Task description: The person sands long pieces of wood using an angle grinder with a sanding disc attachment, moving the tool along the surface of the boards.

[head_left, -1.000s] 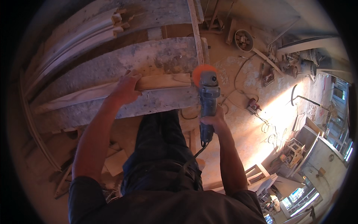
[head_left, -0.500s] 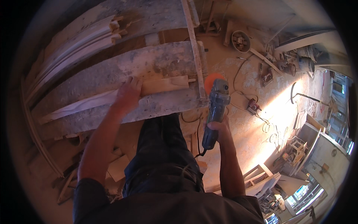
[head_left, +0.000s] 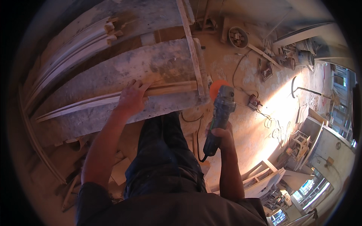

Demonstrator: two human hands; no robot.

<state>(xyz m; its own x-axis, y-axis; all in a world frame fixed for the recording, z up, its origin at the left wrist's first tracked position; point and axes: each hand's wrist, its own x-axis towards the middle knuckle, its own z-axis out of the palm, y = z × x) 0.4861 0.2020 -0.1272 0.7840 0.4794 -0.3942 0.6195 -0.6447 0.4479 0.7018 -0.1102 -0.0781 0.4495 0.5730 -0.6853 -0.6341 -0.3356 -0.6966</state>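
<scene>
Grinder's orange disc half hidden behind surface edge; right hand fingers wrapped around angle grinder handle, left hand fingers spread flat on wooden strip.

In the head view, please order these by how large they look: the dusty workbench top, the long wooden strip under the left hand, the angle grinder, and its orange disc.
1. Workbench top
2. Wooden strip: long but thin
3. Angle grinder: nearer the camera, so the ranking against the strip is unsure
4. Orange disc

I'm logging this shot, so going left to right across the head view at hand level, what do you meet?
Long wood strip → left hand → workbench end → angle grinder in the right hand → small power tool on the floor.
</scene>
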